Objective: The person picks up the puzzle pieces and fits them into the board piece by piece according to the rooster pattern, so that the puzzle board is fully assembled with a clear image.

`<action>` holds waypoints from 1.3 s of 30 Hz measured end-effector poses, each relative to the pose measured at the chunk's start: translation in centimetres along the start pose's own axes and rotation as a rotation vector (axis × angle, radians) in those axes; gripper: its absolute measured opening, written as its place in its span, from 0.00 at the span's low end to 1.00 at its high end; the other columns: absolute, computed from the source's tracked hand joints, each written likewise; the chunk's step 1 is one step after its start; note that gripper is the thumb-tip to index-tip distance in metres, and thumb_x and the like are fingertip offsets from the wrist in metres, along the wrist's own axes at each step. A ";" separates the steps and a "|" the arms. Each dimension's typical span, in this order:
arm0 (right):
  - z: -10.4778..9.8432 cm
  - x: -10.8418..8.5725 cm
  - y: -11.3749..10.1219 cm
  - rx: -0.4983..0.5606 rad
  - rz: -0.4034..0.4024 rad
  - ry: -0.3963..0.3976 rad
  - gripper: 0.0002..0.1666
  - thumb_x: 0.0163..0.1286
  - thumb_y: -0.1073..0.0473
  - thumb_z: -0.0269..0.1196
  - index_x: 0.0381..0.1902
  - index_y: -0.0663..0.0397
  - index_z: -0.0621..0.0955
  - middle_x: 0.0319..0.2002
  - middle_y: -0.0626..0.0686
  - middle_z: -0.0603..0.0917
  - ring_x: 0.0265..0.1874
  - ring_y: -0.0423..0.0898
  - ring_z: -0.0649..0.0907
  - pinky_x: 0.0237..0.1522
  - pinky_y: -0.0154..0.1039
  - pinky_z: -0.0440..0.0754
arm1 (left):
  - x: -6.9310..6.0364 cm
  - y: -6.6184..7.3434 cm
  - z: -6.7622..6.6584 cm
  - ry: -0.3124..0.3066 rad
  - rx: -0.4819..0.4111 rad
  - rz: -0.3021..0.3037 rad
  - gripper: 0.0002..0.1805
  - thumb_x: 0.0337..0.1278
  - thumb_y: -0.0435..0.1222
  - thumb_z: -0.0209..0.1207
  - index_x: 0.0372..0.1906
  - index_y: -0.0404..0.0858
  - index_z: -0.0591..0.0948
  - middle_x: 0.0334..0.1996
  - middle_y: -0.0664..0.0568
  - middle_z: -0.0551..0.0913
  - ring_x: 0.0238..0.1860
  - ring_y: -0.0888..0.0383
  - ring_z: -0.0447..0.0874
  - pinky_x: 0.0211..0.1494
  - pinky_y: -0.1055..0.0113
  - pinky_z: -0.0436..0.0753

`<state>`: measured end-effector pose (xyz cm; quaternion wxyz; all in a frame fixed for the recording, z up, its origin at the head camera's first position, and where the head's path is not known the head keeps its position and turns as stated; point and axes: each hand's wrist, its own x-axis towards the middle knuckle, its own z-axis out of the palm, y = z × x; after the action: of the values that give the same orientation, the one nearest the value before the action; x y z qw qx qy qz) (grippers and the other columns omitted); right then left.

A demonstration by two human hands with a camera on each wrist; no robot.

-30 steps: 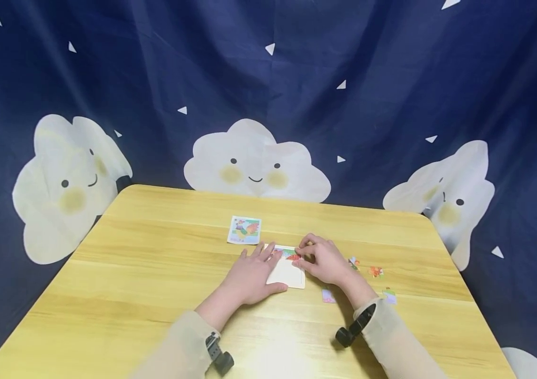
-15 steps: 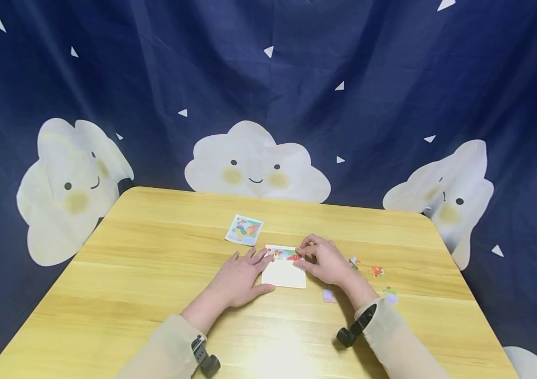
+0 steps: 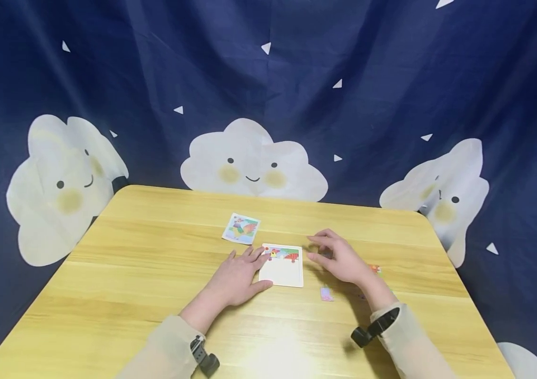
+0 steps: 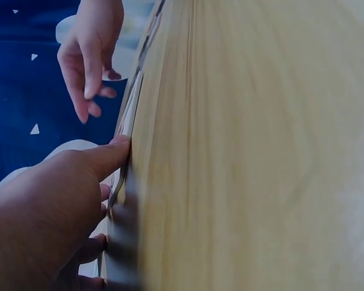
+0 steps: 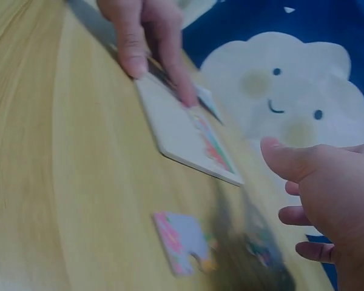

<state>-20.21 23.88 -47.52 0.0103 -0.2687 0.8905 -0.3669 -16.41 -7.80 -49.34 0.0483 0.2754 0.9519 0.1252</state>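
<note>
A white puzzle board point(image 3: 281, 275) lies on the table with a row of joined colourful puzzle pieces point(image 3: 291, 256) along its far side. My left hand point(image 3: 235, 279) rests at the board's left edge, fingers stretched out and thumb at the near corner. To the right, my right hand point(image 3: 339, 258) hovers above the table, fingers apart with nothing between them. In the right wrist view a pink and lilac puzzle piece point(image 5: 179, 239) lies below that hand. Another puzzle piece point(image 5: 264, 248) sits in its shadow. An orange puzzle piece point(image 3: 375, 269) shows partly behind the right wrist.
A picture card point(image 3: 241, 229) lies beyond the board, to its left. The wooden table point(image 3: 131, 252) ends at a dark blue curtain point(image 3: 230, 63) printed with smiling clouds. The right forearm hides part of the table where loose pieces lie.
My right hand has left the board's far right corner and moved right, over the loose pieces. My left hand shifted left, uncovering more of the joined row, and the card turned slightly.
</note>
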 end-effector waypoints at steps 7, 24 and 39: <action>-1.7 -2.1 1.0 -0.029 0.026 0.016 0.27 0.78 0.56 0.68 0.69 0.65 0.80 0.56 0.57 0.83 0.40 0.51 0.80 0.38 0.41 0.79 | -0.3 -0.1 -0.1 0.021 0.003 0.004 0.43 0.75 0.66 0.51 0.81 0.42 0.69 0.81 0.48 0.63 0.81 0.43 0.59 0.76 0.32 0.62; -0.8 -2.9 2.0 -0.209 0.132 0.024 0.25 0.70 0.49 0.75 0.60 0.54 0.87 0.44 0.44 0.82 0.35 0.45 0.73 0.39 0.48 0.58 | -0.3 -0.2 0.2 0.034 -0.017 0.012 0.43 0.74 0.65 0.53 0.81 0.41 0.68 0.81 0.48 0.63 0.80 0.42 0.60 0.76 0.30 0.60; -0.8 -2.4 1.7 -0.150 0.171 0.004 0.16 0.70 0.55 0.75 0.53 0.49 0.87 0.34 0.42 0.78 0.32 0.44 0.74 0.42 0.49 0.56 | -0.3 0.1 0.0 0.034 -0.050 0.011 0.43 0.75 0.64 0.54 0.81 0.40 0.68 0.81 0.47 0.62 0.81 0.41 0.58 0.77 0.30 0.57</action>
<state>-19.13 26.56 -48.49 0.0199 -0.1913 0.9351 -0.2977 -16.11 -7.90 -49.32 0.0381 0.2769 0.9477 0.1539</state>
